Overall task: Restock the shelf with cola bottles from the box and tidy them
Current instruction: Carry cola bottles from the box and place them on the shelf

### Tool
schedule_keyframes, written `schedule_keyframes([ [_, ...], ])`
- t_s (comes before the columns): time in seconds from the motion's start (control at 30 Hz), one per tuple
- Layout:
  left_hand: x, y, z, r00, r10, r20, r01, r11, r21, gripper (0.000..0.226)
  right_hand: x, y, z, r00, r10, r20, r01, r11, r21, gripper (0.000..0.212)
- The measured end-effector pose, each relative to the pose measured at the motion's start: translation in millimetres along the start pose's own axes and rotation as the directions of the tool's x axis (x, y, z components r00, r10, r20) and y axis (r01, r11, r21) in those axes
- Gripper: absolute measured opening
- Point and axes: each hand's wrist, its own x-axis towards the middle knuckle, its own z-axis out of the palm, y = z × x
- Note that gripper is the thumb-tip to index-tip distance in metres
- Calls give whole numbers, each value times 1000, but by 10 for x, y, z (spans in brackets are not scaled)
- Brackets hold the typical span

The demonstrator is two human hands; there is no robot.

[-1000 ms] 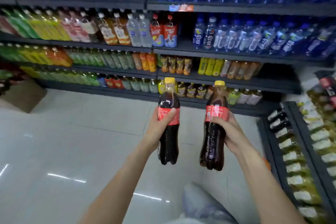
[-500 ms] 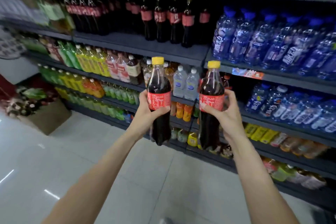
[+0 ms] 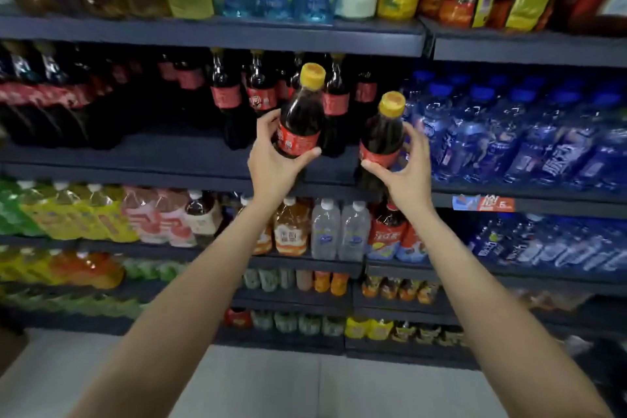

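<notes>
A dark grey shelf board carried a row of cola bottles with red labels; its front left part was bare. At centre, the left hand was clasped around the red label of a yellow-capped cola bottle, thumb on the right side and fingers on the left. This bottle was held tilted, cap leaning right, in front of the shelved cola row and above the board's front edge. Just to its right, a second yellow-capped cola bottle was gripped at label height by the right hand, thumb below the label and fingers behind. Its base was hidden behind the hand; contact with the board could not be determined. Further right, blue-capped water bottles filled the adjoining bay. Both forearms were extended upward from the lower frame.
</notes>
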Motion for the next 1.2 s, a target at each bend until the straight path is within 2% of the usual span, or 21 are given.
schedule_keyframes([
  [0.17,467,-407,234,995,-92,-24,90,992,-93,81,508,251,427,992,58,-116,-62,997,-34,74],
  [0.43,935,-790,599,995,-88,55,94,987,-129,83,1159,530,808,952,162,-261,-199,972,-124,82],
  [0.63,1047,-905,772,990,-77,119,90,990,-108,82,1224,716,822,977,116,-178,-163,948,-274,89],
  [0.73,1059,-929,809,991,-24,131,29,999,-34,82,1169,795,805,981,150,-127,-185,919,-347,87],
  [0.9,1022,-955,816,995,-12,95,0,993,120,88,1080,803,849,972,173,-162,-228,867,-444,84],
  [1.07,1085,-994,735,979,10,204,-32,994,105,91,976,708,871,958,195,-209,-275,827,-491,82],
  [1.2,1037,-968,736,980,-72,185,65,997,41,97,831,575,856,973,154,-170,-220,843,-490,76],
])
